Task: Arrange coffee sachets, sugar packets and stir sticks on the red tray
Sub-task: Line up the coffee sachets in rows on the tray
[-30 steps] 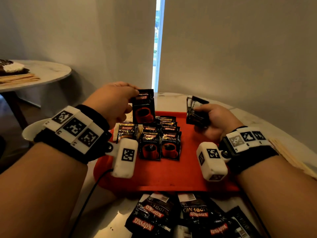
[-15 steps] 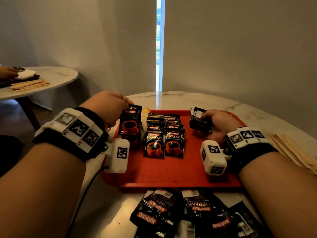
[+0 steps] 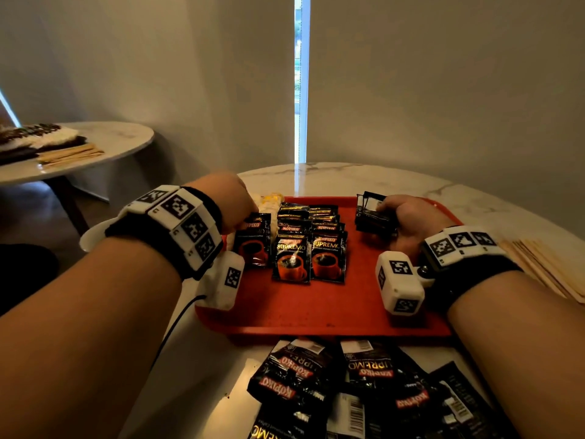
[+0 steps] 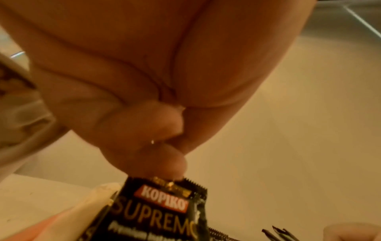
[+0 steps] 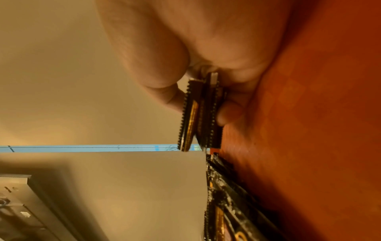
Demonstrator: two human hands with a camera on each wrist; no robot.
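Note:
The red tray (image 3: 329, 308) lies on the marble table with two overlapping rows of black coffee sachets (image 3: 308, 245) at its middle. My left hand (image 3: 235, 201) pinches the top edge of one coffee sachet (image 3: 253, 240) (image 4: 163, 210) at the left end of the rows, its lower edge down on the tray. White sugar packets (image 3: 267, 201) lie behind it. My right hand (image 3: 402, 217) grips a small stack of coffee sachets (image 3: 373, 213) (image 5: 201, 114) above the tray's far right part. Wooden stir sticks (image 3: 544, 264) lie on the table to the right of the tray.
A loose heap of coffee sachets (image 3: 364, 388) covers the table in front of the tray. A second round table (image 3: 120, 144) at the far left carries sachets and stir sticks. A black cable (image 3: 177, 321) runs down from my left wrist camera. Grey walls stand close behind.
My left hand has lowered its sachet from above the tray down onto the left end of the rows. My right hand with its stack has sunk a little toward the tray.

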